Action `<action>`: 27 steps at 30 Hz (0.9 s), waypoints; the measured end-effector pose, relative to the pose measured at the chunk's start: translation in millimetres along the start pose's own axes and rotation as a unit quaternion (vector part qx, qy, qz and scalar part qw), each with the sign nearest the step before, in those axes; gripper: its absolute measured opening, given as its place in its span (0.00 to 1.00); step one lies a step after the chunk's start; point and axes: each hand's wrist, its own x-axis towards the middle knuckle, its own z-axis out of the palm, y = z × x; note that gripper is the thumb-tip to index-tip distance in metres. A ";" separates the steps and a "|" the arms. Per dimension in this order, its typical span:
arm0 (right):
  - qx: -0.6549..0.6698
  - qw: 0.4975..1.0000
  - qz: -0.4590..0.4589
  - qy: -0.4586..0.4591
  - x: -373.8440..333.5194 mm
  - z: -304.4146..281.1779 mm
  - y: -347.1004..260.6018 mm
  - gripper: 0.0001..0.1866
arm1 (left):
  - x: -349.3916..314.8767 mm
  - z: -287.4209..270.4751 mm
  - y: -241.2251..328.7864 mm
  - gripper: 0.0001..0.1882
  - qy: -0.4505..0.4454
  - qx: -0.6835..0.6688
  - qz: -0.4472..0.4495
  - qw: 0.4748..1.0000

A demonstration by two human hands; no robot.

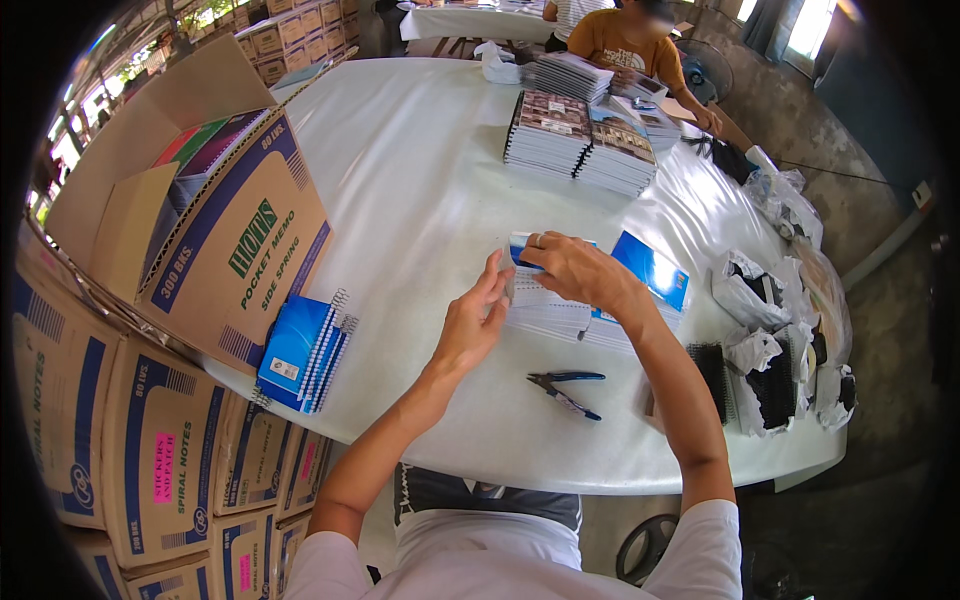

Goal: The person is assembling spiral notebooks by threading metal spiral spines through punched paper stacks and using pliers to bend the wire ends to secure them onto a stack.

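Grip of our right hand (575,268) is curled down over a blue cover (519,246) on the page stack (545,308); its fingertips are hidden, so we cannot tell whether they pinch anything. Our left hand (472,318) stands at the stack's left end, fingers and thumb partly spread, though we cannot tell whether they press its edge. The stack thus lies right of the left grip and beneath the right one, which is nearer its middle; its long axis seems to run left to right, roughly along the near edge of the desk (480,440). Just right sits another blue-topped stack (652,268). Pliers (550,380) lie between the page stack and the near edge, spiral notebooks (295,345) by the left edge, black coils (712,378) toward the right.
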 end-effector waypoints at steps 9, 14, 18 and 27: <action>0.027 0.999 0.000 0.022 -1.6 5.1 6.8 0.14 | 3.9 2.3 7.1 0.36 0.007 -0.048 -0.007 0.999; 0.019 0.998 -0.014 0.057 -4.1 9.7 5.0 0.12 | 8.4 2.4 -3.5 0.35 0.021 -0.014 0.025 0.999; -0.033 0.994 0.009 0.108 -2.3 21.9 4.4 0.12 | 11.4 1.2 0.1 0.38 -0.015 -0.113 0.006 0.994; 0.129 0.828 0.313 0.447 -34.3 -41.3 -59.6 0.05 | -12.0 58.5 46.9 0.41 0.115 0.292 0.301 0.900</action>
